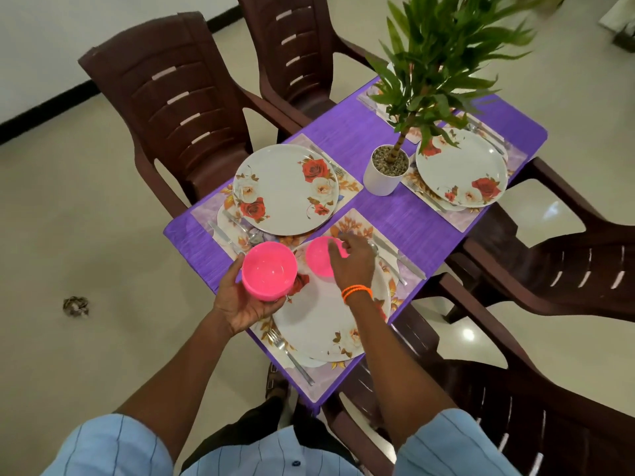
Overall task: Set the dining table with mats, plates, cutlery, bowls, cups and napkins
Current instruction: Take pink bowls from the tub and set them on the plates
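My left hand point(240, 304) holds a pink bowl point(268, 271) from below, just above the near-left edge of the near plate point(323, 321). My right hand point(350, 259) grips a second pink bowl point(318, 257) by its rim, over the far part of that same plate; I cannot tell whether this bowl touches the plate. The plate lies on a floral mat point(323, 383) with a fork point(288, 355) on its left and a knife point(398, 257) and spoon on its right. Two more rose-patterned plates, one at the left point(285, 188) and one at the far right point(462, 166), lie on mats with cutlery.
A potted plant point(386, 171) in a white pot stands mid-table on the purple cloth point(350, 135), its leaves hiding the far setting. Brown plastic chairs, such as the one at the left point(178, 104), surround the table. A small crumpled object point(75, 306) lies on the floor at the left.
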